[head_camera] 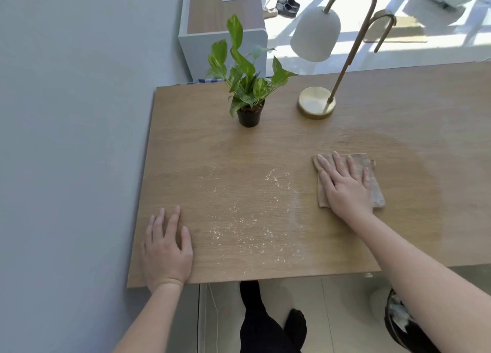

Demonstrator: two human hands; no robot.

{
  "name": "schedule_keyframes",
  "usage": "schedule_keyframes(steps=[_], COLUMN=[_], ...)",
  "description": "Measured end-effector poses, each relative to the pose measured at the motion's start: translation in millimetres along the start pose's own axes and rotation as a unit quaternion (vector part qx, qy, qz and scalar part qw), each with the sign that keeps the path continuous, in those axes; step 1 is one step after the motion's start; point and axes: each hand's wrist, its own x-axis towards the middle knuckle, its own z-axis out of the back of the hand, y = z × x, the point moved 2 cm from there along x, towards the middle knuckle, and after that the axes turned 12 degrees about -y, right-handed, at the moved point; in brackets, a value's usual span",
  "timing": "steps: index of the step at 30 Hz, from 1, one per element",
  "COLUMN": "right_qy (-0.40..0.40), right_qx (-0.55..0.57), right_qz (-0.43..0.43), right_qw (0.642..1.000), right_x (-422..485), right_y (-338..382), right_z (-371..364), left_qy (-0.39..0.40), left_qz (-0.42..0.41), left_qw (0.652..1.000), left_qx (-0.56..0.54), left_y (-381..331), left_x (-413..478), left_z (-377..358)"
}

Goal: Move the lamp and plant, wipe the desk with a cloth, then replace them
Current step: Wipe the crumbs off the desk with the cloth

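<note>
A wooden desk (pixel 207 150) fills the middle of the view. My right hand (pixel 344 185) lies flat, fingers spread, on a folded beige cloth (pixel 376 190) at the desk's right-centre. At the near left corner my left hand (pixel 167 246) rests flat on the bare wood, holding nothing. Pale crumbs (pixel 247 225) are scattered between my hands. A small green plant in a black pot (pixel 249 116) stands at the back of the desk. To its right stands a lamp with a round brass base (pixel 316 103), a curved stem and a white shade.
A grey wall (pixel 66 140) runs along the desk's left edge. A white shelf unit (pixel 223 36) stands beyond the desk. A bin (pixel 403 323) sits on the floor at lower right, and my dark-clothed legs (pixel 265 323) show under the near edge.
</note>
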Motion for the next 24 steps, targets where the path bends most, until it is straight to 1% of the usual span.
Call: schedule_keyframes(steps=[2,3,5,7,9,10,11,12,14,17,19,20,21,23,24], right_qy=[-0.011,-0.006,0.011,0.044,0.077,0.086,0.09,0.087,0.066,0.032,0.017,0.017,0.02,0.049,0.066], right_qx=[0.018,0.024,0.029,0.031,0.029,0.024,0.018,0.015,0.01,0.015,0.017,0.014,0.015,0.017,0.014], right_qz=[-0.036,-0.028,0.042,0.146,0.227,0.247,0.249,0.232,0.171,0.069,0.035,0.048,0.082,0.186,0.235], right_qw=[0.999,0.999,0.999,0.988,0.97,0.965,0.964,0.969,0.983,0.997,0.999,0.999,0.996,0.981,0.97], right_x=[17.5,21.8,19.0,1.2,-21.5,-29.6,-32.8,-30.0,-12.3,17.8,25.7,23.4,16.6,-11.3,-28.9], right_y=[31.8,47.9,75.1,81.6,58.9,41.0,22.2,5.9,-5.7,27.8,59.7,74.1,85.0,89.6,80.8], right_z=[-12.1,-18.0,-27.4,-30.0,-22.6,-15.8,-7.8,-0.9,5.5,-8.4,-21.3,-26.0,-29.4,-30.4,-27.6], left_qy=[0.002,0.005,0.008,0.005,0.003,0.002,0.0,0.001,0.006,0.006,0.007,0.007,0.006,0.005,0.007], left_qz=[-0.003,-0.004,-0.003,-0.004,-0.01,-0.012,-0.013,-0.013,-0.006,0.001,0.002,0.002,0.003,0.003,0.001], left_qw=[1.0,1.0,1.0,1.0,1.0,1.0,1.0,1.0,1.0,1.0,1.0,1.0,1.0,1.0,1.0], left_qx=[0.001,0.002,0.004,0.007,0.007,0.005,0.002,0.001,0.002,0.0,-0.003,-0.004,-0.004,-0.003,-0.002], left_y=[0.7,1.2,2.0,2.7,2.4,1.9,1.0,0.1,0.3,3.9,4.0,3.6,3.2,3.1,2.8], left_x=[0.0,0.3,0.0,0.0,1.4,2.3,3.3,3.7,2.2,1.1,1.4,1.5,1.3,0.9,0.8], left_z=[0.9,0.8,0.4,0.8,1.3,1.6,1.1,0.3,-1.1,-1.7,-1.3,-1.2,-0.9,0.3,1.0])
